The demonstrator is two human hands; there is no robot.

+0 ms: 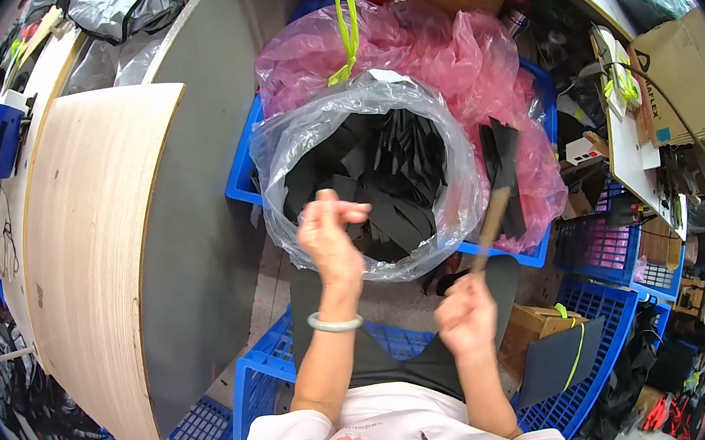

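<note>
A clear plastic bag (266, 165) stands with its mouth spread in a wide ring in front of me. Inside it lie many flat black strips (402, 158), bundled and loose. My left hand (330, 240), a pale bangle on its wrist, hovers over the bag's near left part; its fingers are apart and I see nothing in them. To the right of the bag's near edge, my right hand (466, 316) is closed on the lower end of a narrow tan stick (496, 217). The stick points up and away, smeared by motion.
Pink plastic sheeting (490, 56) fills a blue crate (244, 167) behind the bag, with black strips (501, 168) on its right side. A wooden board (102, 231) stands at left. A small cardboard box (529, 334) sits near a blue basket (602, 348) at right.
</note>
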